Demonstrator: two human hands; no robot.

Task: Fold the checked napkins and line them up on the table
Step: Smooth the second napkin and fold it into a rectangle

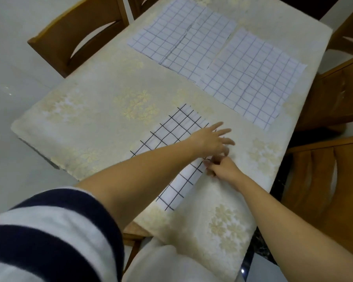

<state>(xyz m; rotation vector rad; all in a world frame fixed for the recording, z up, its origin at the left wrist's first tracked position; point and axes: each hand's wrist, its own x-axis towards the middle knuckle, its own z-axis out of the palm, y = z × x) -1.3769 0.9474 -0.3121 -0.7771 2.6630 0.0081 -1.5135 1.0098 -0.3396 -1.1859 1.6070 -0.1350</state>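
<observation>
A white napkin with bold black checks [171, 135] lies folded into a long strip near the table's front edge. My left hand [214, 139] lies flat across its far right part, fingers straight and spread. My right hand [222, 165] pinches the strip's right edge just below the left hand. Two more white napkins with thin blue checks lie spread flat farther back: one [183, 35] at the far middle, the other [253, 78] to its right.
The table [90, 110] wears a cream cloth with pale flower patterns. Wooden chairs stand around it: one at the far left [73, 35], others along the right side [324, 180]. Pale floor lies to the left.
</observation>
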